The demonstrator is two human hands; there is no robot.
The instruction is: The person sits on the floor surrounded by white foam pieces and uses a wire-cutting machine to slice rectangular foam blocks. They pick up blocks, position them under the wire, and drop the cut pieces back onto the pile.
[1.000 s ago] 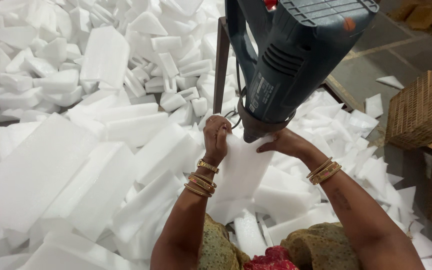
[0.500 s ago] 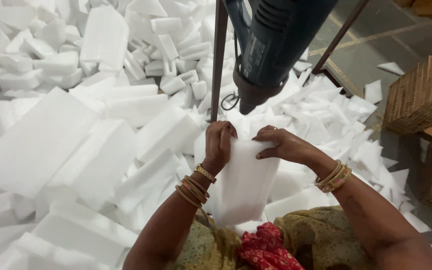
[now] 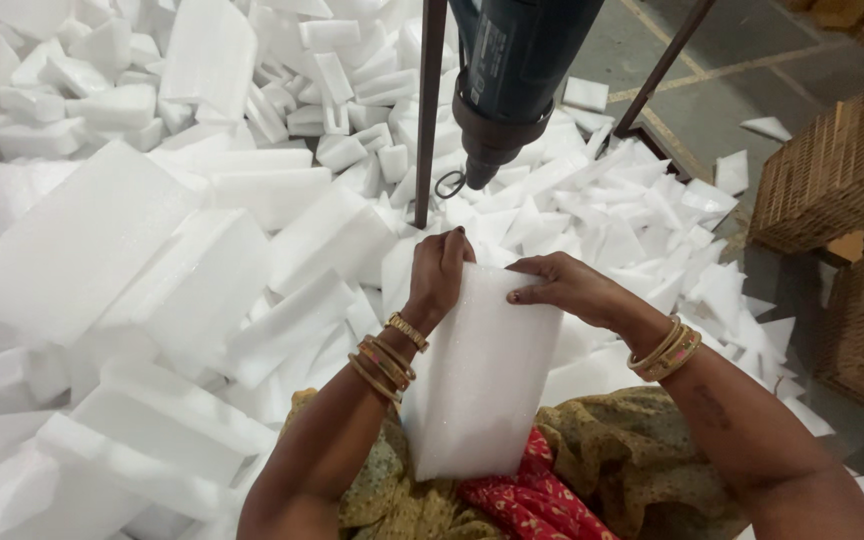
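A heap of white foam offcuts (image 3: 152,230) crowds the floor at left. The left hand (image 3: 439,272) and right hand (image 3: 564,286) close their fingers on the far edge of a white foam slab (image 3: 477,385) resting over the lap, below the hanging dark drill (image 3: 512,70). Woven baskets (image 3: 842,170) stand at right, bare floor beside them.

Cut off by the top edge: upper body of the dark power tool (image 3: 517,70); hidden behind the white foam slab (image 3: 477,380): left hand's (image 3: 439,275) palm, lap beneath.
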